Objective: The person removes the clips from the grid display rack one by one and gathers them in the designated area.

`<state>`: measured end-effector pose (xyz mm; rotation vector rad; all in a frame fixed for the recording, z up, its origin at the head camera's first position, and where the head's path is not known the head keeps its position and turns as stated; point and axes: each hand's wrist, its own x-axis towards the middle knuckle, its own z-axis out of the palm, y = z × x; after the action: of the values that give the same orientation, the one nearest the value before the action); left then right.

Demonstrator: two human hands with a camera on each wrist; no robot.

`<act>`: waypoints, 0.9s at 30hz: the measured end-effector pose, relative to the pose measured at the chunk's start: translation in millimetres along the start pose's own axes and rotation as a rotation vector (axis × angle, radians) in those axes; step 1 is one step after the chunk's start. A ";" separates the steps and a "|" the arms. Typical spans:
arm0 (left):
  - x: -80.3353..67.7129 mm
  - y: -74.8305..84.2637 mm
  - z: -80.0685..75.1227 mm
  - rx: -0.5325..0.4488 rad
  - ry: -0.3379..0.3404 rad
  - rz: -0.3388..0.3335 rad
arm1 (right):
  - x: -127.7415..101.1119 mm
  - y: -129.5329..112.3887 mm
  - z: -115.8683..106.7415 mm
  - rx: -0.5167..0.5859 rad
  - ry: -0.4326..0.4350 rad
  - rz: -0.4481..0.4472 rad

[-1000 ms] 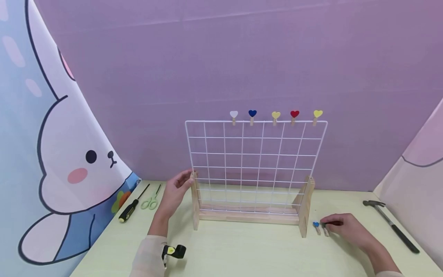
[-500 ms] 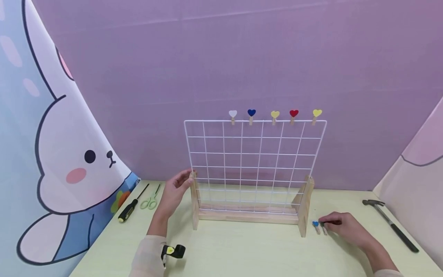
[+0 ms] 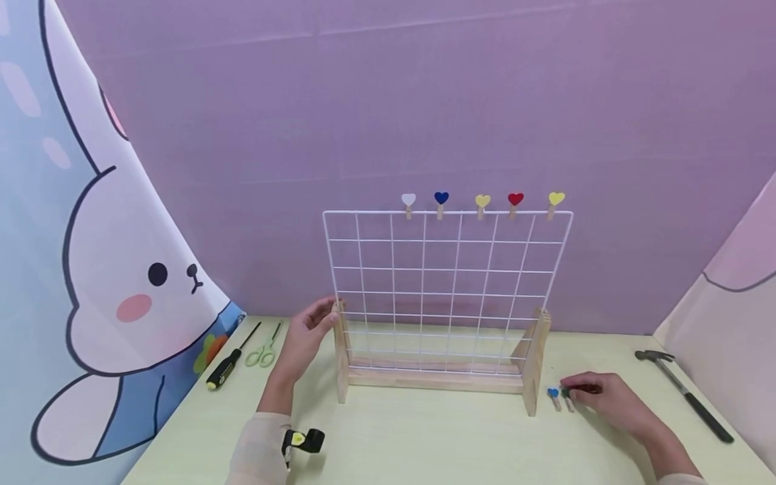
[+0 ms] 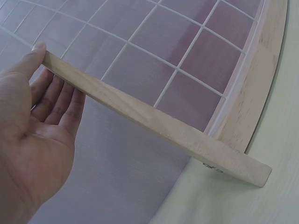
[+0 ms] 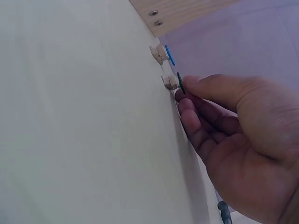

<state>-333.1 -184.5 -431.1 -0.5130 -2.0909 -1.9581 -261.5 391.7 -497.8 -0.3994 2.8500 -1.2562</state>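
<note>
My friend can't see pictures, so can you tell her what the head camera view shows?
A white wire grid stands in a wooden stand on a pale green table, with five heart clips along its top wire. The left hand touches the stand's left post; the right hand touches a green heart clip lying beside a blue one.

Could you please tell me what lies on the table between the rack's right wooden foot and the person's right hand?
In the head view, two small wooden clips lie there: a blue-heart clip nearer the foot, and a green-heart clip at the right hand's fingertips.
</note>
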 end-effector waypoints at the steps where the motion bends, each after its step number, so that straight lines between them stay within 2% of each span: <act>1: 0.1 -0.3 -0.1 -0.002 -0.002 -0.004 | -0.6 0.3 -1.0 -0.002 0.011 0.013; 5: 0.0 -1.8 -0.5 -0.011 -0.007 -0.013 | -4.3 -2.3 -9.6 -0.024 0.078 0.059; 9: -0.3 -3.0 -0.9 -0.008 -0.016 -0.004 | -5.5 -19.0 -34.3 -0.075 0.158 0.085; 13: 0.4 -2.9 -0.8 -0.012 -0.015 0.003 | -1.5 -49.7 -69.9 -0.088 0.220 0.041; 17: 1.6 -1.5 -0.7 -0.016 -0.010 0.006 | 2.0 -83.8 -98.9 -0.061 0.234 -0.001; 22: 2.1 -0.9 -1.8 -0.015 -0.008 0.002 | 3.4 -122.7 -122.9 -0.038 0.256 -0.001; 25: 1.6 -1.5 -2.0 -0.021 -0.007 0.001 | 3.8 -144.2 -134.3 -0.028 0.313 -0.017; 27: 1.2 -1.7 -1.5 -0.023 -0.008 0.006 | 5.0 -157.9 -140.8 -0.005 0.351 -0.059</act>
<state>-335.0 -186.0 -432.1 -0.5319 -2.0709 -1.9821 -244.6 390.5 -286.8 -0.2896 3.1472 -1.4622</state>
